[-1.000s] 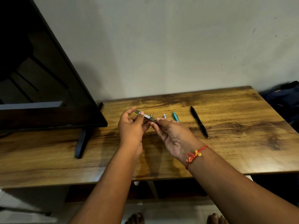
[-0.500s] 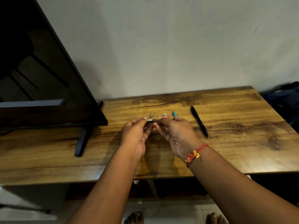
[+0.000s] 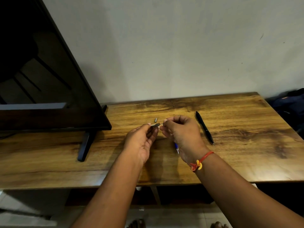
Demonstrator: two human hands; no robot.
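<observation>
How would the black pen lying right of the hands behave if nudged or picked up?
The black pen looks like a round, slim barrel lying flat on the smooth wooden table, so a sideways nudge would probably roll it. It appears rigid and straight, so it should lift without bending. Being so slim, it is likely light.

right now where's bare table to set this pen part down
Bare wood right of the black pen up to the table edge, and the front strip between the screen foot and the left hand. Crowded near the right hand: silver piece, blue pen.
</observation>
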